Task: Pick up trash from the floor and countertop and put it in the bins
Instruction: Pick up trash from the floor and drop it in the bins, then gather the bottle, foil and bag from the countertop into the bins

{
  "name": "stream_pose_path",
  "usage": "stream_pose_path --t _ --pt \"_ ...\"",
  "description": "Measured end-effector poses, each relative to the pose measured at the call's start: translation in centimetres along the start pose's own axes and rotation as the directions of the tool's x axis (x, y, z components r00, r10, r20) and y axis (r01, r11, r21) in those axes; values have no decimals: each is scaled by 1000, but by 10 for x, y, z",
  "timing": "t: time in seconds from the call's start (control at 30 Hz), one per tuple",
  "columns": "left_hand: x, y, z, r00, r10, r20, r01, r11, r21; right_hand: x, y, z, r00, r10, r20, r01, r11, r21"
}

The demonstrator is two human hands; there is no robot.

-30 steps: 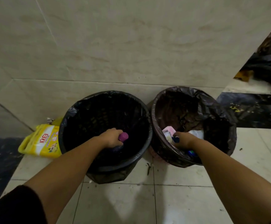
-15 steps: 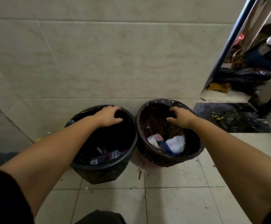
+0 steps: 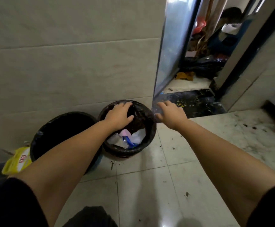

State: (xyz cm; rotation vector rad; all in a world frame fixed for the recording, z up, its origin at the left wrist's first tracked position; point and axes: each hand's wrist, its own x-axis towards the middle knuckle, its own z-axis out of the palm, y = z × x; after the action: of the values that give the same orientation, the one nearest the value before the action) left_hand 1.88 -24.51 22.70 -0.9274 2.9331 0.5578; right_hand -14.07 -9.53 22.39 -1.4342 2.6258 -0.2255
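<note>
Two round bins lined with black bags stand on the floor against the tiled wall. The left bin (image 3: 40,141) looks dark inside. The right bin (image 3: 148,136) holds white, pink and blue trash (image 3: 128,138). My left hand (image 3: 119,116) hovers over the right bin with fingers spread, holding nothing. My right hand (image 3: 170,113) is stretched out past that bin's right rim, fingers apart and empty, in front of the wall corner.
A yellow detergent bag (image 3: 18,161) lies left of the bins. Small dark scraps (image 3: 112,164) dot the pale floor tiles. To the right a metal door frame (image 3: 169,51) opens onto a cluttered room with a black bag (image 3: 204,66) and a dark threshold (image 3: 195,102).
The view swung right and rose. Both hands let go of their trash and left the bins; my left hand now sits over the right bin, my right hand beyond it.
</note>
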Motion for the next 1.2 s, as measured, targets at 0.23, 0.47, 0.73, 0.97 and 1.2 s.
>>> stream_pose_path --t 0.23,0.47,0.73,0.97,1.2 --pt "-5 154 -111 964 189 189 -211 972 104 -80 57 -169 960 270 78 -273 962 23" --pt "-50 314 -202 793 478 378 -557 820 130 -214 74 -314 785 597 165 -617 779 112" --pt "-143 405 -244 432 739 517 -879 473 58 -385 12 -382 406 913 50 -907 395 149" --pt "-271 451 -229 132 737 662 -982 188 -14 -551 -65 -376 38 999 30 -978 31 207" --pt "-419 540 -196 -92 740 666 -990 2 -138 -709 -96 -382 -214 977 -4 -952 -207 227"
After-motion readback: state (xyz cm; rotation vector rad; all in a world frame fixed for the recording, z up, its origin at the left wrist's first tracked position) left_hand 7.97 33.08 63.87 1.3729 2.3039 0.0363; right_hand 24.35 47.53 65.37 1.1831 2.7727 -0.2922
